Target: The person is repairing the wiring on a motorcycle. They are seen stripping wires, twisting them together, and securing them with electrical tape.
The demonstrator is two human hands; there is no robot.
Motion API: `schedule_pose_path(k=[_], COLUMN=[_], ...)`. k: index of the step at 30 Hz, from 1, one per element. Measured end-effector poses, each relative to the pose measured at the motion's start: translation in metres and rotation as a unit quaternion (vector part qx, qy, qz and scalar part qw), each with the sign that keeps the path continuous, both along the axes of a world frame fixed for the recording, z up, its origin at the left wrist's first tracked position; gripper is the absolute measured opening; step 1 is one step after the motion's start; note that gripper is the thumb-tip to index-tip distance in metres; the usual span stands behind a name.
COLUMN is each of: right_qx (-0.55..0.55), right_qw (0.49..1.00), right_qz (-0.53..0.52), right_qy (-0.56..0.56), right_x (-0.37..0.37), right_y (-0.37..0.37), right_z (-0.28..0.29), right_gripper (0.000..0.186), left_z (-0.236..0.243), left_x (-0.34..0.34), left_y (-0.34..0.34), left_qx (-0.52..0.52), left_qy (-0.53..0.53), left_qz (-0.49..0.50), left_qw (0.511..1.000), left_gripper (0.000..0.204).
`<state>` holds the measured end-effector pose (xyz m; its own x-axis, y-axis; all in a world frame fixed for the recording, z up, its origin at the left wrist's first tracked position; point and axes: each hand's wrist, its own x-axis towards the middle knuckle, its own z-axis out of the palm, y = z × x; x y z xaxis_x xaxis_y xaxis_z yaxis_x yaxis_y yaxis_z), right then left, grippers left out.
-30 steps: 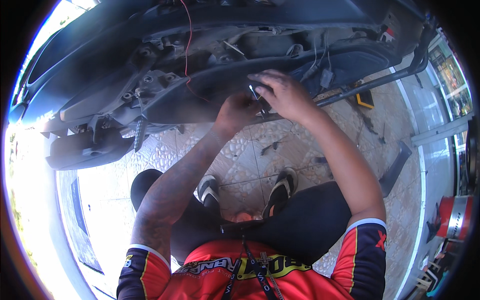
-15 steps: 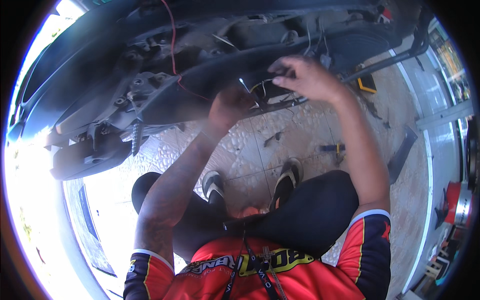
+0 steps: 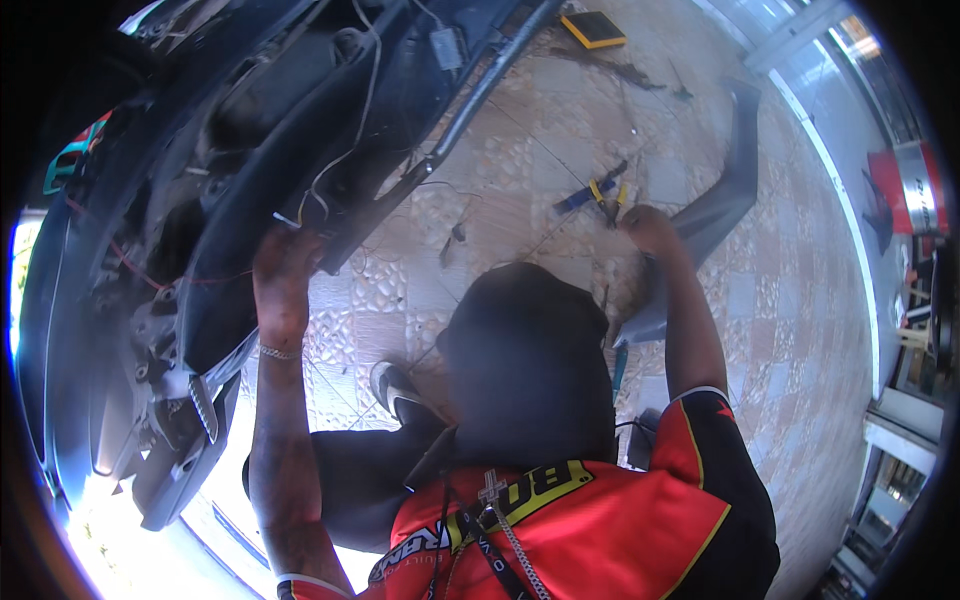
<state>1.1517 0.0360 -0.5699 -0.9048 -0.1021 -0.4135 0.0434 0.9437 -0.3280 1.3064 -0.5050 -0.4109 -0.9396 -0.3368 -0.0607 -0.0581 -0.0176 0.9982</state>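
Observation:
Along the left stands a dark vehicle body (image 3: 240,170) with hanging wires and exposed brackets. My left hand (image 3: 287,270) is closed round thin wires (image 3: 320,205) at its lower edge, a white tip sticking out above the fingers. On the tiled floor to the right lie yellow-handled pliers (image 3: 606,197) beside a blue tool (image 3: 574,201). My right hand (image 3: 645,235) is at these pliers, its fingers bent and blurred; whether they grip is unclear.
A yellow-edged black box (image 3: 593,30) lies farther up the floor. A long dark panel (image 3: 735,170) stretches along the right. A red-and-silver container (image 3: 905,190) stands by the wall. My dark-clad knee (image 3: 520,360) is in the middle foreground.
The view has swung rightward, toward the floor. My right hand has left the wires and moved out and down to the pliers; my left hand remains at the wires.

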Motion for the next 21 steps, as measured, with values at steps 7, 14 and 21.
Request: schedule_pose_path(k=[7, 14, 21], right_qx=[0.003, 0.088, -0.25], right_qw=[0.983, 0.966, 0.903], right_qz=[-0.14, -0.197, -0.35], right_qy=[0.116, 0.14, -0.005], right_x=[0.013, -0.005, 0.006], right_y=[0.014, 0.001, 0.046], right_z=[-0.148, -0.207, -0.151], right_gripper=[0.052, 0.06, 0.025], left_z=[-0.011, -0.015, -0.013], left_x=[0.002, 0.001, -0.004], left_y=[0.0, -0.006, -0.002], left_qx=[0.016, 0.026, 0.105], left_qy=[0.072, 0.025, -0.019], left_qz=[-0.023, -0.019, 0.022], left_qw=[0.997, 0.999, 0.994], left_gripper=[0.015, 0.013, 0.013])
